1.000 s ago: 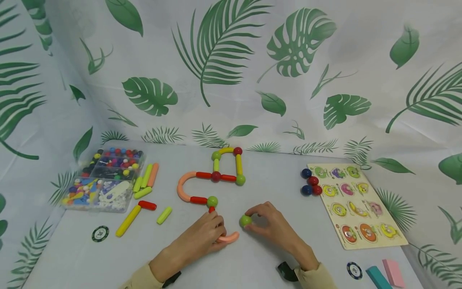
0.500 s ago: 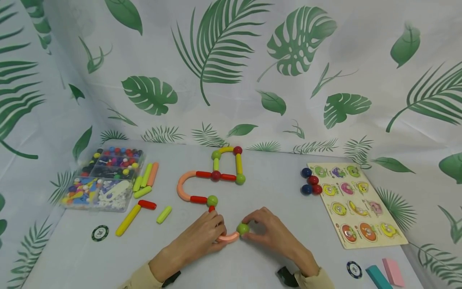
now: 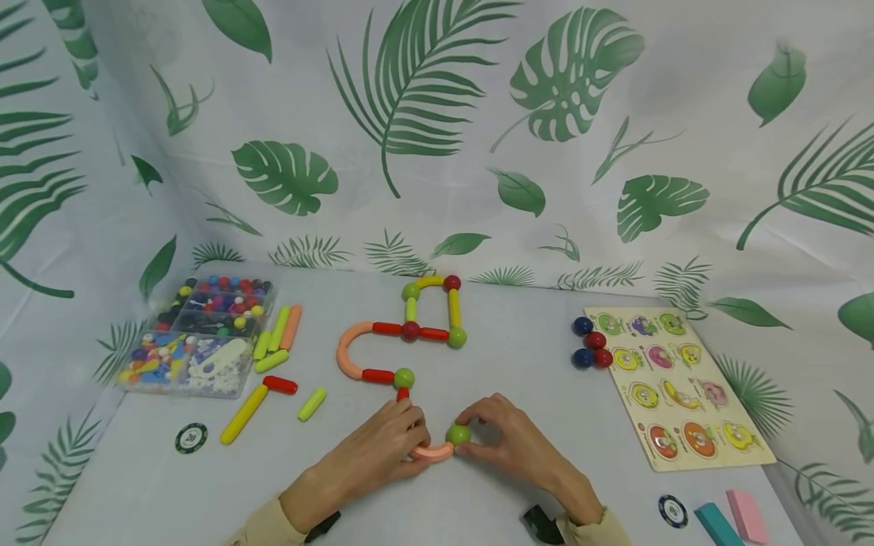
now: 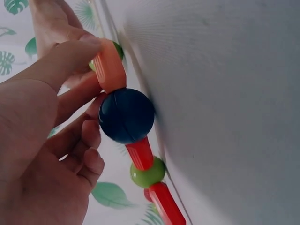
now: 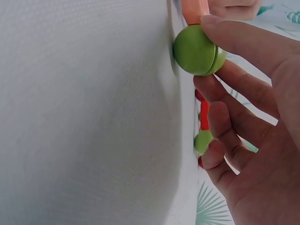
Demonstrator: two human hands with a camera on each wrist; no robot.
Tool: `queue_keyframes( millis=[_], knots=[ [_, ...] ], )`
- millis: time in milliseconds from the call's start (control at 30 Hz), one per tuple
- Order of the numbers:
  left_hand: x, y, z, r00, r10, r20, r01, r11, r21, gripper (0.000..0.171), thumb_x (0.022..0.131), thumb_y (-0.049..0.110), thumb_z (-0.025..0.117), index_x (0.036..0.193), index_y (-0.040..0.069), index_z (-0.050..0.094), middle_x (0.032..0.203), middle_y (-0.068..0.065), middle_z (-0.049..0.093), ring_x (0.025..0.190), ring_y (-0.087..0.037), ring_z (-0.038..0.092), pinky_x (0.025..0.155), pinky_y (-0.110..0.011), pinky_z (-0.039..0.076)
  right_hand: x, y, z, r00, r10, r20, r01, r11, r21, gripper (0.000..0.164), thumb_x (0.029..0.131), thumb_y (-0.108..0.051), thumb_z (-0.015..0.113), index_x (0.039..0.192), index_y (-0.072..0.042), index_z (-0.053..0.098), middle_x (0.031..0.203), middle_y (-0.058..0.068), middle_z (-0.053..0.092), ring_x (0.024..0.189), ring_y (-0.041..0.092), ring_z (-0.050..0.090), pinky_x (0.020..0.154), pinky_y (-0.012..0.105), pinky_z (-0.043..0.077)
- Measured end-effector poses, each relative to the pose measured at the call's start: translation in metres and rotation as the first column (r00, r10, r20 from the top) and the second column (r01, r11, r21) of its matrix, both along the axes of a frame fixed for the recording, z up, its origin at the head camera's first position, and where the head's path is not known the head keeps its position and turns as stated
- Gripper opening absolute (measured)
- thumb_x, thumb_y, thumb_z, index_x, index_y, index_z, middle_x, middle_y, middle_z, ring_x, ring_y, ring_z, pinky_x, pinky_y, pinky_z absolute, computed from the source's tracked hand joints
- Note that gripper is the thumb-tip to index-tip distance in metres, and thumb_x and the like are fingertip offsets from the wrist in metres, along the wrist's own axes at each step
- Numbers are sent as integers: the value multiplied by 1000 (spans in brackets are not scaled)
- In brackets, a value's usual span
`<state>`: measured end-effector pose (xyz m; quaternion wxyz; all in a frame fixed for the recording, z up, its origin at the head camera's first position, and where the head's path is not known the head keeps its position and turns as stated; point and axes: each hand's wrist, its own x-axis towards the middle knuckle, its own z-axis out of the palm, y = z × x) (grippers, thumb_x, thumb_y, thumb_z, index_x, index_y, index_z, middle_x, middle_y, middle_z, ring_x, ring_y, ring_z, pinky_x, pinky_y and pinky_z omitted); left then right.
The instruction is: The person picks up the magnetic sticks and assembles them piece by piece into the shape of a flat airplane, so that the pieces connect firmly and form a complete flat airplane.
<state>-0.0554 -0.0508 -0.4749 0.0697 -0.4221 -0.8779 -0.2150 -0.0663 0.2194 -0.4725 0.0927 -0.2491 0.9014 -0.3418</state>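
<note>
Near the front middle of the head view, my left hand (image 3: 378, 444) holds a curved salmon-coloured rod (image 3: 435, 453) between thumb and fingers. A dark blue ball (image 4: 126, 116) joins this rod to a short red rod (image 4: 141, 153) in the left wrist view; my hand hides the ball in the head view. My right hand (image 3: 519, 451) pinches a light green ball (image 5: 194, 50) between thumb and fingers. That ball sits against the free end of the curved rod. The red rod leads to another green ball (image 3: 404, 378) in the chain of rods and balls.
The chain runs back through a salmon arch (image 3: 347, 353) to a loop around a dark red ball (image 3: 410, 331). Loose rods (image 3: 243, 415) and a compartment box of beads (image 3: 235, 341) lie left. Right are blue and red balls (image 3: 595, 340), a fruit puzzle board (image 3: 655, 421) and blocks (image 3: 747, 517).
My right hand has brought the green ball left and toward me, from apart to against the curved rod's end. The left hand has stayed almost still on the rod.
</note>
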Motion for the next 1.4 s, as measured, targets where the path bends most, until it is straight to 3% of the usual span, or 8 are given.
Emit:
queue_keyframes(
  millis=[167,367,500,600,700,800,1100,1400],
  knots=[
    [1,-16,5,996,66,62,-70,995,68,24,88,40,79,101,21,73,100,10,60,97,-6,49,87,-25,47,0,0,1,1000,-6,1,6,1000,10,32,85,-47,79,111,-31,70,105,-20,65,99,8,58,87,31,53],
    [-3,-60,10,954,301,11,-301,950,82,27,84,34,84,104,19,73,102,9,64,97,-9,53,85,-31,51,0,1,2,1000,-25,19,24,1000,14,32,85,-48,79,111,-31,71,106,-20,65,100,6,58,88,30,53],
    [-3,-105,7,883,466,-46,-456,878,149,26,79,21,88,99,12,73,95,0,66,90,-16,57,81,-38,49,0,2,2,999,-35,13,35,999,12,33,85,-50,78,111,-30,71,105,-20,66,100,6,57,88,30,52],
    [1,-135,5,807,585,-74,-566,804,181,29,74,13,90,95,4,72,90,-8,66,86,-25,57,76,-44,46,1,3,2,999,-46,-5,46,999,1,34,85,-49,78,111,-29,71,105,-18,67,99,7,58,87,30,53],
    [7,-155,4,727,684,-62,-671,727,146,33,70,11,92,94,0,72,89,-13,66,83,-31,53,72,-47,42,1,5,3,998,-56,-21,56,998,-16,34,85,-47,79,112,-27,72,106,-17,68,99,8,59,87,31,53],
    [11,-163,3,681,731,-44,-727,681,89,35,71,13,92,95,-3,72,88,-16,66,84,-34,54,72,-49,42,1,6,4,998,-66,-22,66,997,-31,34,85,-46,80,112,-26,72,107,-16,68,100,9,60,87,32,53],
    [15,-163,0,616,786,61,-783,619,-70,29,79,14,87,92,-6,71,79,-15,65,77,-32,52,68,-47,40,1,7,3,997,-71,-18,70,997,-26,33,85,-45,80,111,-27,72,106,-15,68,100,8,60,88,31,53],
    [15,-158,6,620,782,69,-780,623,-59,29,78,13,88,92,-5,71,78,-13,65,75,-30,51,69,-44,38,0,7,3,997,-69,-20,68,997,-28,33,85,-47,79,110,-28,72,106,-16,68,100,8,59,88,32,53]
  ],
)
